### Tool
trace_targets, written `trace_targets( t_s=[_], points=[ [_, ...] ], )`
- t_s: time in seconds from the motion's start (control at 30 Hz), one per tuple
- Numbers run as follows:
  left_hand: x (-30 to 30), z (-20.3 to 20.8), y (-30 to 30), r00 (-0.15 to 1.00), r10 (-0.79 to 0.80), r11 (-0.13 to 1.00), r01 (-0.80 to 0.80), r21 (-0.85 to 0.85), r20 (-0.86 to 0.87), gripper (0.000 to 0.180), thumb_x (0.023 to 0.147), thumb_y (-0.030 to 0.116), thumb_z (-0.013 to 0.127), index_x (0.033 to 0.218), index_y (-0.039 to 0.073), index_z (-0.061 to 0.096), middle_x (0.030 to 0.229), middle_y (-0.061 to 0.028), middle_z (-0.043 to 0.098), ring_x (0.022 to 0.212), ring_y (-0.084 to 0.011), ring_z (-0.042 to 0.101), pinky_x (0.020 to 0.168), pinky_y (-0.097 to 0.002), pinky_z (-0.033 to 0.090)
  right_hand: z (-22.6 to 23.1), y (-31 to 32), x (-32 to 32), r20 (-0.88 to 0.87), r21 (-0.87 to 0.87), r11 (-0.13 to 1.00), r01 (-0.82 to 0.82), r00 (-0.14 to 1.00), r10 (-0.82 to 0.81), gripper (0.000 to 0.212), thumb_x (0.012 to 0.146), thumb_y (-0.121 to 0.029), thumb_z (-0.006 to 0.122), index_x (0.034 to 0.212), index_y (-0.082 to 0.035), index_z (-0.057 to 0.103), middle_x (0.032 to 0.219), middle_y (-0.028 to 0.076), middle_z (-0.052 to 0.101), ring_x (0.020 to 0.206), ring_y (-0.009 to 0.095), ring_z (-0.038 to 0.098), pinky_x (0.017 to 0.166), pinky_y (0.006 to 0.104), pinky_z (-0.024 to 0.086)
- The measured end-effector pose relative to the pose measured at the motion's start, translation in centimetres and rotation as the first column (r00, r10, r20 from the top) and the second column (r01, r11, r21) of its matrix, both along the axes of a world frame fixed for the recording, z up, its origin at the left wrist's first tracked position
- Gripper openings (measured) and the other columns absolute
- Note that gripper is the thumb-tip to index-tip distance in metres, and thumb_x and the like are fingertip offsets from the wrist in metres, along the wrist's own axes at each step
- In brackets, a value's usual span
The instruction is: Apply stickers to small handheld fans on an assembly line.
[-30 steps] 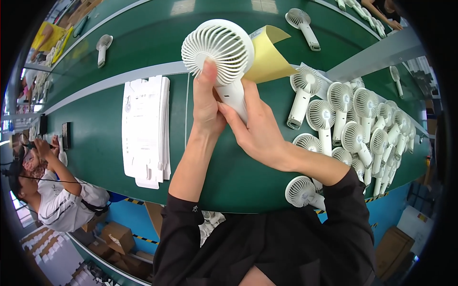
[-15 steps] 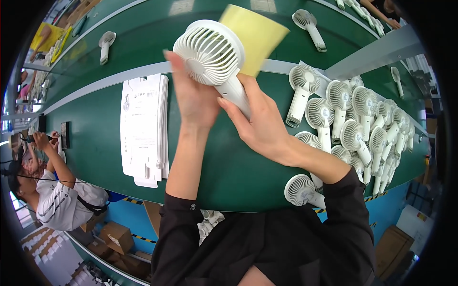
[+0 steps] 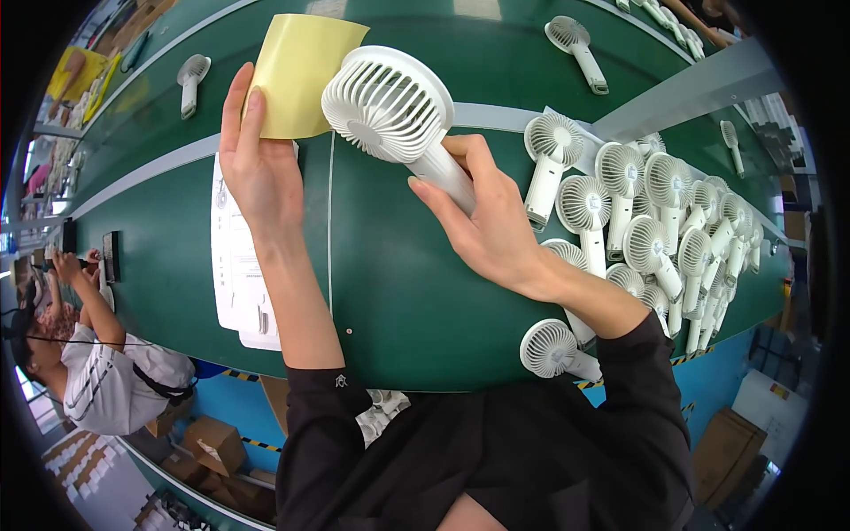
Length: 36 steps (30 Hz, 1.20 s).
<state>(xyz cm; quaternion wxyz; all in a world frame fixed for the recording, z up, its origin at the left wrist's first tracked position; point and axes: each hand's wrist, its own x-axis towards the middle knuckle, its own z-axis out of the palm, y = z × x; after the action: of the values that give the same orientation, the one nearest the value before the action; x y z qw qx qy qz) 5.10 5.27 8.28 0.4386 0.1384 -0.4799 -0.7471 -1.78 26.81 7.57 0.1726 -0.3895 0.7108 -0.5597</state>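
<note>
My right hand is closed round the handle of a white handheld fan, whose slatted round head tilts up to the left. In my left hand, a yellow paper sheet is pinched at its lower left edge. The sheet stands just left of the fan head and overlaps it slightly in view. Below my left hand and wrist lies a stack of flat white printed cartons, partly hidden by that arm.
Many white handheld fans lie heaped at the right of the green table. One fan is near the front edge. Single fans lie on the far belt. A grey metal post slants in at the right. Another person works at the left.
My left hand has moved left, away from the fan, and now holds the yellow sheet, which was behind the fan at its upper right. The fan in my right hand has hardly moved.
</note>
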Motion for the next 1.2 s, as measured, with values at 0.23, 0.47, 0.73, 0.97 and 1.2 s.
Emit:
trace_targets(
  t_s=[0.23,0.47,0.73,0.97,1.2],
  points=[
    [0.1,0.2,-0.1,0.999,0.029,0.999,-0.027,-0.043,0.042,0.042,0.1,0.016,0.059,0.136,-0.005,0.051,0.128,-0.0166,0.062,0.118,-0.0229,0.061,0.101,-0.0348,0.049,-0.7,0.1,0.0,-0.109,-0.004,1.0,0.01,0.994,-0.01,0.034,0.094,-0.008,0.068,0.12,0.003,0.05,0.104,0.018,0.067,0.091,0.026,0.068,0.08,0.0353,0.053],
    [0.1,0.2,-0.6,0.998,0.057,0.997,-0.055,-0.053,0.039,0.041,0.1,0.014,0.058,0.135,-0.006,0.052,0.127,-0.0167,0.062,0.117,-0.0228,0.062,0.1,-0.0342,0.05,-0.5,0.1,0.2,-0.237,-0.035,0.999,-0.001,0.972,-0.008,0.036,0.091,-0.006,0.071,0.12,0.003,0.051,0.105,0.019,0.067,0.094,0.03,0.069,0.083,0.0374,0.054],
    [0.3,0.3,-0.6,0.997,0.075,0.994,-0.072,-0.085,0.033,0.042,0.101,0.016,0.058,0.136,-0.006,0.053,0.128,-0.0161,0.063,0.117,-0.0226,0.062,0.1,-0.0339,0.05,-0.6,0.1,0.2,-0.23,-0.038,0.999,-0.004,0.973,-0.005,0.036,0.092,-0.007,0.07,0.12,0.003,0.051,0.105,0.019,0.067,0.093,0.03,0.069,0.082,0.0371,0.054],
    [0.0,0.1,-0.4,0.996,0.078,0.992,-0.073,-0.102,0.049,0.042,0.1,0.018,0.06,0.135,-0.005,0.055,0.126,-0.0146,0.064,0.116,-0.0208,0.063,0.1,-0.0329,0.05,-0.9,0.3,0.1,-0.185,0.015,1.0,-0.008,0.983,0.011,0.035,0.093,-0.008,0.07,0.121,0.003,0.051,0.103,0.018,0.067,0.092,0.029,0.069,0.081,0.0369,0.054],
    [0.3,0.1,-0.1,0.975,0.12,0.948,-0.056,-0.314,0.188,0.047,0.093,0.013,0.07,0.137,0.003,0.056,0.119,-0.0104,0.066,0.105,-0.0163,0.064,0.094,-0.0287,0.05,-3.3,0.2,-0.7,0.075,0.195,0.979,-0.051,0.997,0.037,0.034,0.096,-0.017,0.068,0.12,0.001,0.053,0.096,0.016,0.068,0.082,0.022,0.067,0.074,0.0339,0.053]
  ],
)
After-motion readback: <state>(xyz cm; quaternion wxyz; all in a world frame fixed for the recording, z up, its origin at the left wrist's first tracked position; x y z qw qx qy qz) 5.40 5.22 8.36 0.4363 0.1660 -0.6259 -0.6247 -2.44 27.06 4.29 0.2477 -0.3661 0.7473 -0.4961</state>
